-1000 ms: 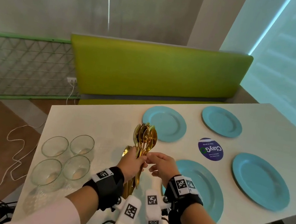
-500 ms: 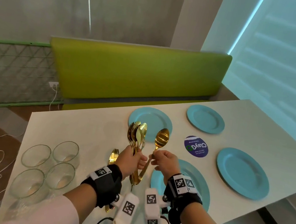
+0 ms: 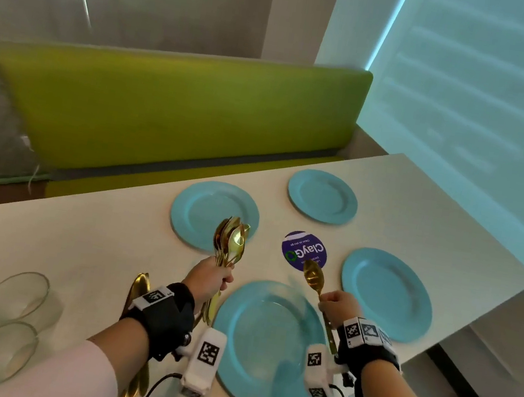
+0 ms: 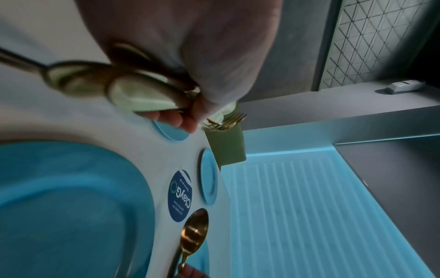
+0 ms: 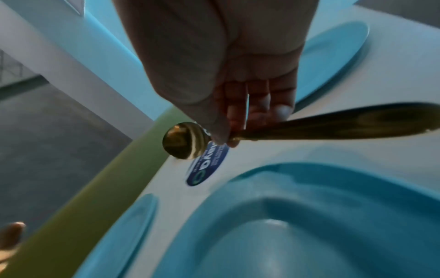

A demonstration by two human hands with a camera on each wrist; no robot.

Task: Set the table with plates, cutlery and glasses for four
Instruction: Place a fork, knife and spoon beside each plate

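R hand (image 3: 336, 306) pinches one gold spoon (image 3: 313, 276), bowl pointing away, above near plate's (image 3: 266, 345) right rim; L hand (image 3: 211, 277) grips cutlery bundle (image 3: 230, 243) upright over bench (image 3: 75, 252).

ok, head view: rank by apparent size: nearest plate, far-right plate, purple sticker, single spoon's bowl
1. nearest plate, inflated by closeness
2. far-right plate
3. purple sticker
4. spoon's bowl, on the spoon the right hand holds
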